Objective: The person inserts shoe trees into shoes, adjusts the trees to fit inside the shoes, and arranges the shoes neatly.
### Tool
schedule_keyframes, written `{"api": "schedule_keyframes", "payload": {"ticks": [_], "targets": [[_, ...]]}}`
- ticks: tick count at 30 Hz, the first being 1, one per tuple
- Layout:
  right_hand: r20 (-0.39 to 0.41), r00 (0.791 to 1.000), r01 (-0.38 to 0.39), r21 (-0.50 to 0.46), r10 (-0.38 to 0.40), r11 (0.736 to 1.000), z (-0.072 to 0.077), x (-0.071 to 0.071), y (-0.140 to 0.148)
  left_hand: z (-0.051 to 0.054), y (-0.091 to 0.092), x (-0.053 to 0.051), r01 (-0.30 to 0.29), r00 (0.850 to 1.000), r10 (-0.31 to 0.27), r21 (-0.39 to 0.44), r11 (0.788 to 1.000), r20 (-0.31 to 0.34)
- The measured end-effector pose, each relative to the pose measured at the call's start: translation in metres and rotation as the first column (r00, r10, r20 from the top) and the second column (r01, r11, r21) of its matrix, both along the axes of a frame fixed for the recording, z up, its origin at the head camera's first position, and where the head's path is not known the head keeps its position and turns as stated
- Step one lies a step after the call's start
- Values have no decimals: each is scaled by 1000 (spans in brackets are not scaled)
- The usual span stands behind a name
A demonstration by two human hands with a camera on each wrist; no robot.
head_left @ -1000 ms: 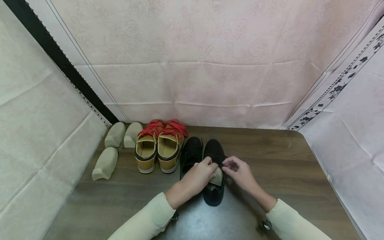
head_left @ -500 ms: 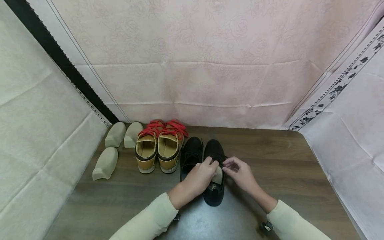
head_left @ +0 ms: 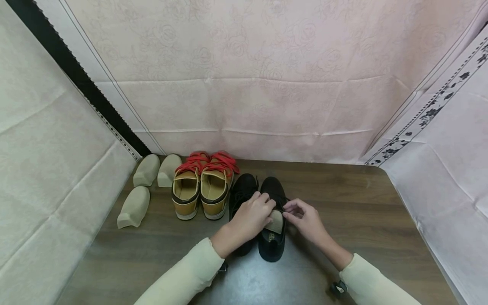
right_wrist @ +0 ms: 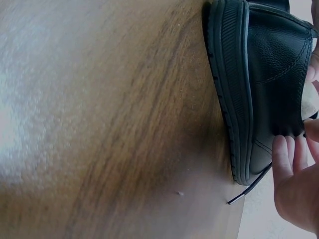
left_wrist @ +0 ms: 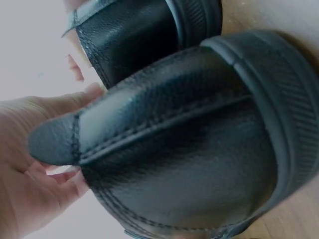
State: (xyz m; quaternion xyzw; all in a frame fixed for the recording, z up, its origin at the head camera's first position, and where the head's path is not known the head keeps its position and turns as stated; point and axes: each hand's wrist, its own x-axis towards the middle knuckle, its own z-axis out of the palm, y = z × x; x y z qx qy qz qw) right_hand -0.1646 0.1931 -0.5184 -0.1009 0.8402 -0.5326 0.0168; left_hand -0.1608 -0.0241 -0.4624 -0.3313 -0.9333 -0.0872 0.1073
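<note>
Between the hands stands the right-hand black shoe (head_left: 271, 250), with a cream insert (head_left: 275, 222) in its opening. My left hand (head_left: 244, 222) has curled fingers over its laces from the left; whether they hold a lace is hidden. My right hand (head_left: 308, 223) pinches the side edge of the opening between thumb and fingers. In the right wrist view those fingers (right_wrist: 283, 154) lie against the shoe's side (right_wrist: 279, 59), and a loose lace end (right_wrist: 250, 188) hangs near the toe. The left wrist view shows the left hand (left_wrist: 25, 174) beyond a black heel (left_wrist: 184, 144).
A second black shoe (head_left: 242, 186) stands close on the left, partly under my left hand. Farther left are two tan shoes (head_left: 185, 207) with red laces and several cream inserts (head_left: 134, 207). Patterned cloth (head_left: 244, 106) hangs behind the wooden surface (head_left: 343, 190).
My left hand has shifted slightly up and left along the laces, showing more of the insert. The right hand has stayed at the shoe's side.
</note>
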Motion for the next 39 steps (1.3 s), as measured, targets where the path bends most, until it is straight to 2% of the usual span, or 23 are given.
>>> {"api": "schedule_keyframes", "payload": {"ticks": [3,10,18,23,30,39], "targets": [[2,1000,-5,4,5,1000,0,0,1,-1,0,-4,11,1000,-11,-24,1000,12],[7,1000,-3,17,2,1000,1,1,0,-6,0,-10,31,999,-33,-67,997,-36],[-23,1000,13,59,-11,998,0,-1,-1,-8,2,-13,44,998,-48,-78,996,-50],[-14,1000,14,66,-13,998,0,0,-1,-10,5,-14,38,997,-43,-86,996,-62],[-1,1000,1,49,-1,999,2,1,0,-13,6,-15,26,999,-29,-65,998,-46],[-8,1000,0,91,1,996,4,0,0,-15,8,-17,10,1000,-12,-60,998,-21]]}}
